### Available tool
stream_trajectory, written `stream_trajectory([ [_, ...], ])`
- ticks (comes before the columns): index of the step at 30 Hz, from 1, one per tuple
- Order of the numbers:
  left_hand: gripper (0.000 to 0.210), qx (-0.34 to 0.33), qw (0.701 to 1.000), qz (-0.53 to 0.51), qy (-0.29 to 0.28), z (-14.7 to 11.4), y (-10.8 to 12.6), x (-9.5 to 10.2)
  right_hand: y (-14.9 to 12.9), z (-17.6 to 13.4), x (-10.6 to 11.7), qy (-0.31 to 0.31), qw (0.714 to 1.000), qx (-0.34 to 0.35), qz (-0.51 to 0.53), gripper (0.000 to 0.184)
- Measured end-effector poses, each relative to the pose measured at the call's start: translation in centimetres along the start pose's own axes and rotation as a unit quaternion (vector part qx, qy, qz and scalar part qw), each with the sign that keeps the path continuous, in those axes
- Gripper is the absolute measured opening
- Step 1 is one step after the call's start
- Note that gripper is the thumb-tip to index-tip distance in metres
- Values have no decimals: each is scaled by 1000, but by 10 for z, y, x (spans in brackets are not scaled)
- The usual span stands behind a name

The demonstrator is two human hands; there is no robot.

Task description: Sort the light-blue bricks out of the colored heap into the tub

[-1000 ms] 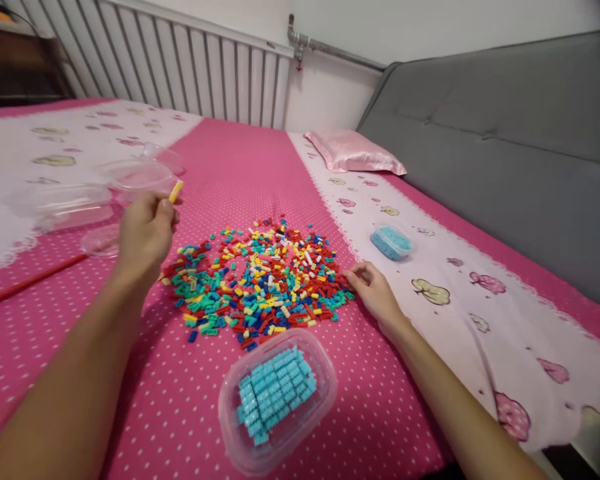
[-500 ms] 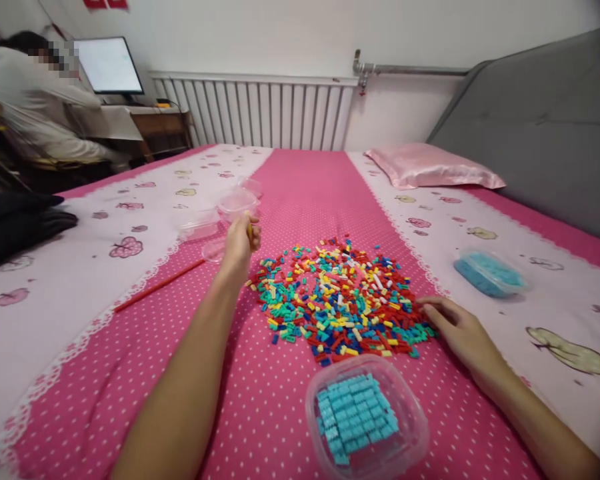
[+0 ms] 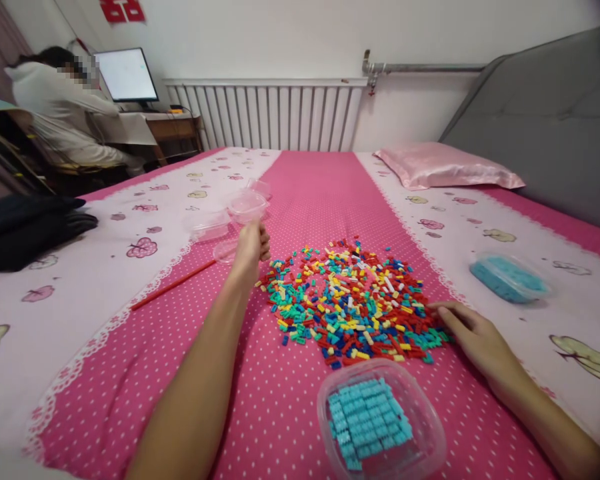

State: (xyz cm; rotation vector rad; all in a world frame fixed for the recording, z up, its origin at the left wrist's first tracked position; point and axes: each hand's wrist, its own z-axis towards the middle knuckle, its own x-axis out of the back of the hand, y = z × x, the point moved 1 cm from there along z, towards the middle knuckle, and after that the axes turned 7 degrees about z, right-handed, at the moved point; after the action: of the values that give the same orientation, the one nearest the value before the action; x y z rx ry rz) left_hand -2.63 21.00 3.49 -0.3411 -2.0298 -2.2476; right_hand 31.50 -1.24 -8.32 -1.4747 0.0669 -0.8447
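Observation:
A wide pile of small coloured building bricks (image 3: 350,300) lies on the pink bedspread. My left hand (image 3: 253,245) is closed in a fist just beyond the pile's left edge, near the clear plastic containers. A yellow brick showed between its fingers a moment ago; the curled fingers now hide it. Fingers stretched out, my right hand (image 3: 467,330) rests open at the pile's right edge, its fingertips touching red and green bricks. In front of the pile stands a clear tub (image 3: 433,443) holding rows of light blue bricks (image 3: 367,417).
Several clear plastic containers (image 3: 247,203) and a round clear lid (image 3: 224,252) lie at the left, beside a red stick (image 3: 173,285). A tub of blue bricks (image 3: 510,277) sits at the right. Farther off are a pillow (image 3: 445,167), dark clothing (image 3: 30,233) and a person (image 3: 65,110) at a desk.
The whole view has shifted slightly, moving the scene to the right. My left hand has turned, so the yellow brick no longer shows. My right hand stays at the pile's edge.

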Motion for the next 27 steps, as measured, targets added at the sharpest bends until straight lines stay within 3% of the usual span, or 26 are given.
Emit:
stream_trajectory([
  [4, 30, -36, 977, 198, -72, -1, -13, -11, 0, 0, -5, 9, 999, 26, -22, 48],
  [7, 34, -59, 934, 316, -154, -3, -20, -17, -2, 0, -9, 11, 997, 60, -42, 51],
  [11, 35, -106, 883, 403, -218, -6, -25, -16, -9, -4, -15, -3, 994, 95, -59, 60],
  [16, 21, -226, 831, 436, -260, -21, -16, -24, -19, -13, -24, -56, 988, 108, -92, 69],
  [21, 14, -379, 748, 399, -370, -53, 3, -54, -21, -15, -28, -79, 985, 95, -119, 74],
  [24, 5, -404, 722, 406, -388, -68, 5, -69, -21, -14, -27, -81, 984, 97, -126, 75],
  [27, 12, -402, 723, 415, -380, -71, 1, -75, -20, -14, -26, -79, 983, 102, -130, 74],
])
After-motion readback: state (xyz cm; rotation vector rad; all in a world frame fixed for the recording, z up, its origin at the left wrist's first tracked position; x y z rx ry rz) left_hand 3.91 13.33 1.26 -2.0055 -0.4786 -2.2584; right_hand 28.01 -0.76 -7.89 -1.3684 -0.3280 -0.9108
